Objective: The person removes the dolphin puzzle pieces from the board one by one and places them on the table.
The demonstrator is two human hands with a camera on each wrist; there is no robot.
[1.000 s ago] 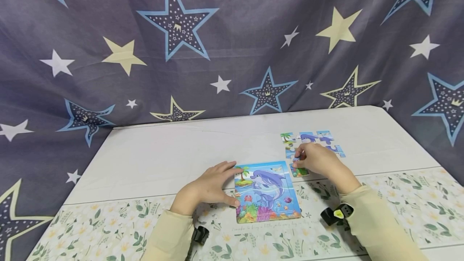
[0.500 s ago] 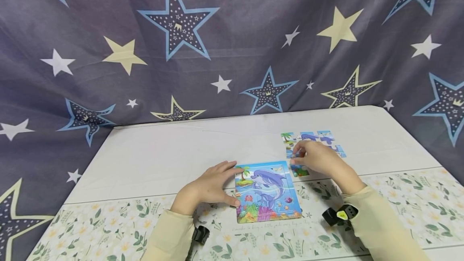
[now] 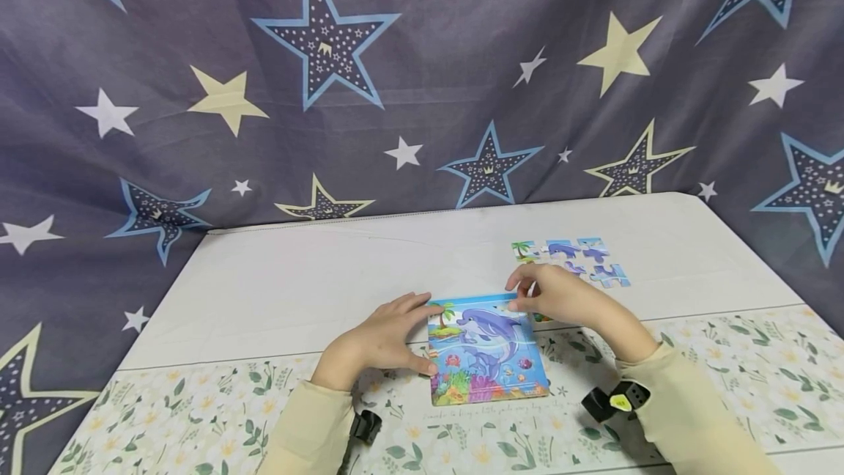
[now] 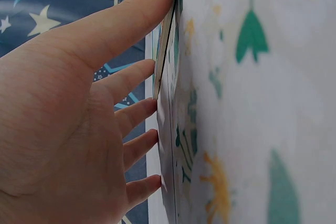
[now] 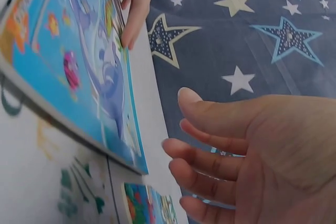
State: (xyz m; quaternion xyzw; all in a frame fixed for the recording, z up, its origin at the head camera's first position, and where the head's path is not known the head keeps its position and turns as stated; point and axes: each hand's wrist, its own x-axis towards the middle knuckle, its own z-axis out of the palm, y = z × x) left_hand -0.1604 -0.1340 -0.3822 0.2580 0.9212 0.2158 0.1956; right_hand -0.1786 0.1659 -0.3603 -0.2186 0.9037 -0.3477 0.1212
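Observation:
A square puzzle board (image 3: 488, 347) printed with dolphins, coral and a palm tree lies flat on the table. My left hand (image 3: 376, 336) is spread at its left side, with the thumb at the lower left edge and the forefinger at the upper left corner. Over the board's upper right corner hovers my right hand (image 3: 560, 299). Its fingers (image 5: 205, 161) bend loosely with nothing between them in the right wrist view. Several puzzle pieces (image 3: 592, 249) with matching dolphin parts lie behind and beside that hand, which hides some of them.
A white table (image 3: 330, 270) bears a flowered cloth strip (image 3: 198, 416) along its near part. Behind it hangs a dark curtain (image 3: 409, 79) with stars. Black straps with small devices sit at both wrists.
My right hand has moved left from the loose puzzle pieces to the board's upper right corner, uncovering some pieces. The left hand has stayed in place.

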